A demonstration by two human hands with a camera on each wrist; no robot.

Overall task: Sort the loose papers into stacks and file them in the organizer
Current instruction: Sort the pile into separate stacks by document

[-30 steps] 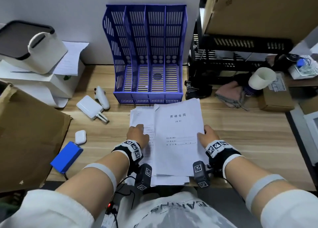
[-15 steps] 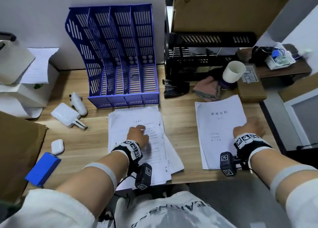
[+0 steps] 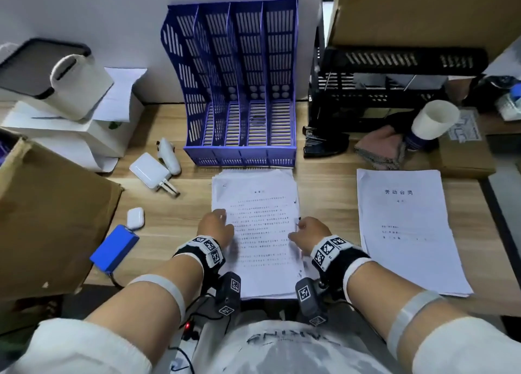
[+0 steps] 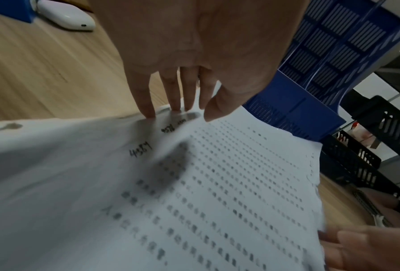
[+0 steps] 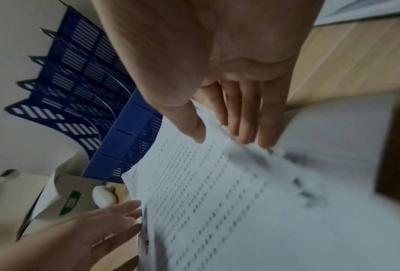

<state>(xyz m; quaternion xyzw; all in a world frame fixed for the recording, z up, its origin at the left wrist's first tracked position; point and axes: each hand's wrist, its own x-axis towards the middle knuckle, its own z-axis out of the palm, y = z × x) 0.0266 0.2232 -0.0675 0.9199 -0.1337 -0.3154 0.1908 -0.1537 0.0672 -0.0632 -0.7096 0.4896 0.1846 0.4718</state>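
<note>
a person's left hand (image 3: 215, 227) and right hand (image 3: 310, 234) meet a stack of loose papers (image 3: 262, 232) from opposite sides on a wooden counter (image 3: 324, 193), seen from above. the left hand's fingers (image 4: 145, 102) are straight, tips down on the stack's left edge, gripping nothing. the right hand's thumb (image 5: 189, 126) lies on the top sheet while its fingers (image 5: 247, 117) reach past the right edge, so it appears to pinch that edge lightly; the wrist view is blurred. the stack lies in the middle of the counter, its near end at the counter's near edge and its far end just in front of the blue organizer (image 3: 242, 86), whose four upright slots hold no paper. a second pile with a printed title page (image 3: 403, 227) lies flat to the right, apart from the first. left of the stack sit a white earbud case (image 3: 135, 218), a blue block (image 3: 114, 248), a white charger (image 3: 149, 170) and a cardboard box (image 3: 48, 218). far right, a black crate (image 3: 394, 91), a paper cup (image 3: 434, 120) and a pink cloth (image 3: 380, 148) crowd the counter.
</note>
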